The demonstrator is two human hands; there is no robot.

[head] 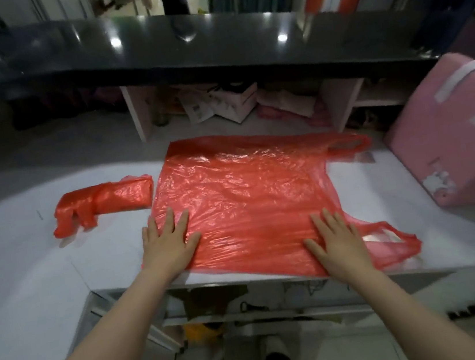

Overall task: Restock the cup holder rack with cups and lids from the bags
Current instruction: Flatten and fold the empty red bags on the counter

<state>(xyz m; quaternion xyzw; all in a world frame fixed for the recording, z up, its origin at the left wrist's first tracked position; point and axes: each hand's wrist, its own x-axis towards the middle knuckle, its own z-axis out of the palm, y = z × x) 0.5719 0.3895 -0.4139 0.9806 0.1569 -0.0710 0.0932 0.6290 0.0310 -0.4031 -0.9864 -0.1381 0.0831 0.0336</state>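
Red thin plastic is pretty much the whole scene here. Going from the left of the frame: a second bag [103, 202], already folded into a small bundle, is sitting on the white counter [30, 267] at mid-left, just beside the big one. Next, the left hand [169, 243] is lying flat on the lower-left corner of the spread-out red bag [244, 197], fingers straight and slightly spread, gripping nothing, just pressing down. The bag is lying flat across the centre of the frame, near edge at the counter's front lip, handle loops pointing right. The right hand [339, 242] is pressing flat on the lower-right part the same way, fingers straight, holding nothing.

Handling-wise I'd guess this stuff is feather-light, floppy and slippery, so it'll probably slide or spring back unless it's pinned. Taking it by the near edge or corners looks like the sensible grab for folding.

Further right, a pink box [453, 133] is standing near the handles and might crowd any sweep that way. Cluttered shelves [232, 105] sit behind, under the dark upper counter [151, 40]. No cups, lids or rack showing anywhere.
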